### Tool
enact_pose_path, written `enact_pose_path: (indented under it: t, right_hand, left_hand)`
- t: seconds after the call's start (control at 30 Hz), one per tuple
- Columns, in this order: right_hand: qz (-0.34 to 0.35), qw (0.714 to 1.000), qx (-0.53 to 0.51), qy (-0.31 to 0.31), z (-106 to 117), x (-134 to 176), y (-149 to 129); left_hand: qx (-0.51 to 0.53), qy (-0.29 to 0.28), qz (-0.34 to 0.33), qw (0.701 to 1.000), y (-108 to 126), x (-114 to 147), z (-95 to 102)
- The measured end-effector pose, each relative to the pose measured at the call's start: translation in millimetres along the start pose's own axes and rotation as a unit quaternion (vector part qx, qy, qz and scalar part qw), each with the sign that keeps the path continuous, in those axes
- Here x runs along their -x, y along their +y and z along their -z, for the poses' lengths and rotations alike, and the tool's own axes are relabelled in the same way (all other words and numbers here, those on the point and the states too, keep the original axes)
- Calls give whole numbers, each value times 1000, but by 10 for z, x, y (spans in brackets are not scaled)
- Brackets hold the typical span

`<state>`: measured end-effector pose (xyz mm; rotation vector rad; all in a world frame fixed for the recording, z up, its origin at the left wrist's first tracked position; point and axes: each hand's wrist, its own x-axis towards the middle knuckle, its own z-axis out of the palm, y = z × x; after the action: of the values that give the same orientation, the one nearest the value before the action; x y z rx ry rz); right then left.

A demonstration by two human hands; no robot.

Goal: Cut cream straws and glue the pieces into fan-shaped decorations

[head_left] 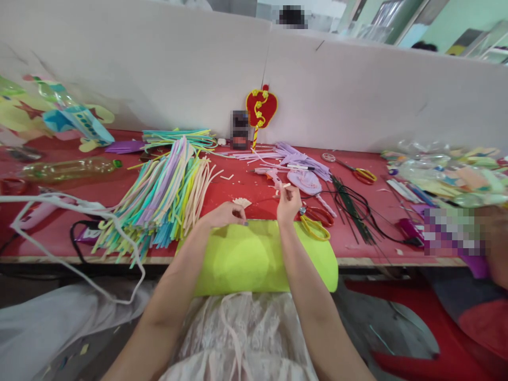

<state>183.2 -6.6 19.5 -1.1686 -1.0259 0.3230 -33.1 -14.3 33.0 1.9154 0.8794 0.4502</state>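
Observation:
My left hand point(229, 214) is closed, its fingers curled above the edge of a lime-green sheet point(242, 259). Right behind it sits a small cream fan-shaped piece point(243, 202); whether the fingers touch it I cannot tell. My right hand point(289, 203) pinches a short cream pipe cleaner piece point(286, 186), raised over the table. Beyond that hand lies a pink glue gun point(272, 176). Scissors with red and yellow handles point(317, 222) rest to its right. A pale purple fuzzy oval shape point(304, 182) lies behind them.
A large pile of coloured pipe cleaners point(159, 196) covers the left side. Purple strips point(305, 159), dark green stems point(353, 211) and more scissors point(363, 174) lie right. A red fan-shaped decoration point(262, 108) stands at the white partition point(178, 69). A white wire frame point(137, 264) juts in left.

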Motion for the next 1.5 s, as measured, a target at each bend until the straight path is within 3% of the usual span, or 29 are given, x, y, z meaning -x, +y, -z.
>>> enact_pose_path:
  t: [0.1, 0.17, 0.2, 0.27, 0.33, 0.43, 0.5, 0.63, 1.03, 1.17, 1.3, 1.37, 1.43, 1.5]
  right_hand:
    - [-3, 1000, -10, -11, -1, 4, -32]
    - [-9, 1000, -8, -14, 1, -1, -48]
    - [-13, 1000, -4, -11, 6, -10, -52]
    - [-21, 1000, 0, 8, 26, -43, -48]
    - [-30, 999, -7, 38, 56, -89, -33]
    - [-27, 997, -13, 69, 96, -152, -9]
    - [-19, 998, -11, 53, 108, -173, -10]
    - [-24, 1000, -10, 7, 107, -172, -59]
    - [-5, 1000, -8, 28, 123, -173, -63]
    - [-3, 997, 40, -59, 82, -136, 78]
    - [38, 960, 70, -267, 4, -68, 191]
    - [67, 936, 83, -335, 9, -67, 195]
    - [92, 935, 118, -322, 79, -104, 185]
    - [104, 946, 173, -253, 215, -169, 194]
  left_hand:
    - [63, -196, 0, 979, 138, 82, 19]
    - [103, -240, -11, 965, 182, 96, 3]
    - [114, -227, -20, 967, 183, 86, -14]
    - [107, -140, -36, 984, 146, 33, -61]
    - [65, 21, -30, 997, 67, -44, -107]
    - [-85, 219, 5, 972, -78, -140, -138]
    - [-171, 270, 16, 947, -159, -169, -132]
    - [-223, 243, 19, 944, -243, -169, -113]
    - [-237, 256, 23, 937, -196, -197, -147]
    - [-186, 278, -2, 942, -144, -185, -169]
    - [-162, 295, -22, 941, -102, -189, -192]
    - [-157, 310, -23, 938, -99, -193, -196]
    - [-155, 326, -15, 933, -107, -195, -193]
    - [-158, 336, -4, 929, -119, -197, -188]
